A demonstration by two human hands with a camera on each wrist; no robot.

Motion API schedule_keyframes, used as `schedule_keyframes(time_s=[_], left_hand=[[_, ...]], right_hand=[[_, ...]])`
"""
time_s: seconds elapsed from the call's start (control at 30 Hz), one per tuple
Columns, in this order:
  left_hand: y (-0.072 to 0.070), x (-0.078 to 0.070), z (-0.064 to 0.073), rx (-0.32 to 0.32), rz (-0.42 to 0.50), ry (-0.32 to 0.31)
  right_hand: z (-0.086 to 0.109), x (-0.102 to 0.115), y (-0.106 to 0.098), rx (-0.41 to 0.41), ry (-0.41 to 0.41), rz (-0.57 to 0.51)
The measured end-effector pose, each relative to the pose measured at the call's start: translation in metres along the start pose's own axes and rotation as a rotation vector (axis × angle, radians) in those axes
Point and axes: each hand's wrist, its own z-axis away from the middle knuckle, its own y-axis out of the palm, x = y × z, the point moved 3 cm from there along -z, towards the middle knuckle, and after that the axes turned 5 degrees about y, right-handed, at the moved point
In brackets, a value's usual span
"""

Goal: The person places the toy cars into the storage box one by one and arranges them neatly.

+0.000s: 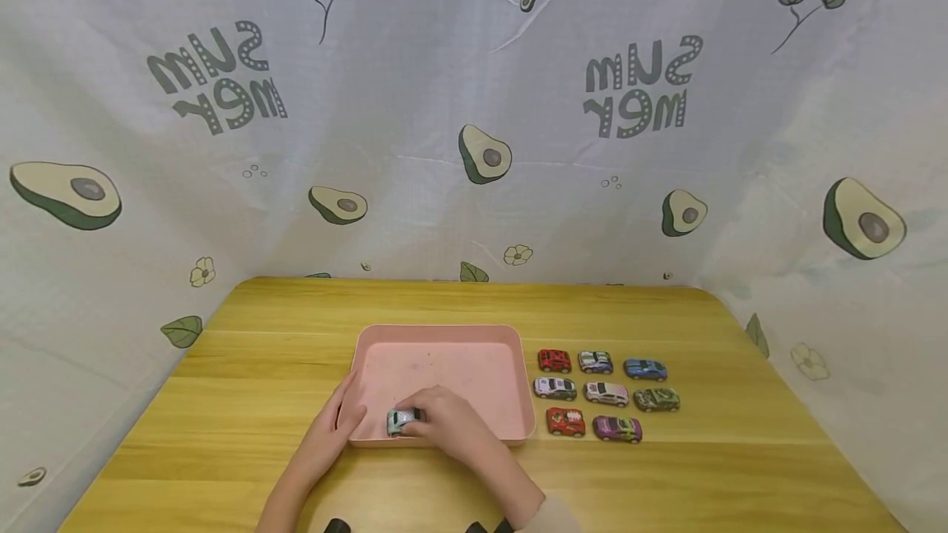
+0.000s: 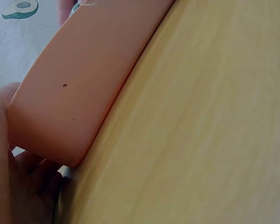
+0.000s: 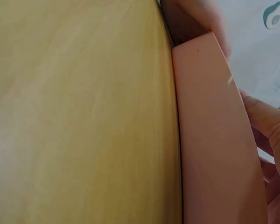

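A shallow pink tray (image 1: 459, 364) lies on the wooden table. Inside its near left corner is a light teal and white toy car (image 1: 397, 421), which my right hand (image 1: 449, 428) pinches between thumb and fingers. My left hand (image 1: 327, 437) grips the tray's left side, thumb over the rim and fingers along the outer wall. In the left wrist view, those fingers curl beside the corner of the tray wall (image 2: 79, 88). The right wrist view has the near wall (image 3: 212, 121) in front, hiding the car, with part of the right hand (image 3: 273, 128) above the rim.
Right of the tray, several toy cars stand in loose rows, among them a red one (image 1: 554, 361), a blue one (image 1: 646, 369), a camouflage one (image 1: 657, 400) and a purple one (image 1: 618, 429). A pale curtain (image 1: 415, 105) with avocado prints hangs around the wooden table (image 1: 222, 418).
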Motion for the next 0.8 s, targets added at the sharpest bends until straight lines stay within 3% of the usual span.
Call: schedule_keyframes(time_s=[0.8], left_hand=[[-0.0006, -0.0006, -0.0003, 0.025, -0.001, -0.009]], right_hand=[[-0.0086, 0.0011, 0.0103, 0.057, 0.041, 0.009]])
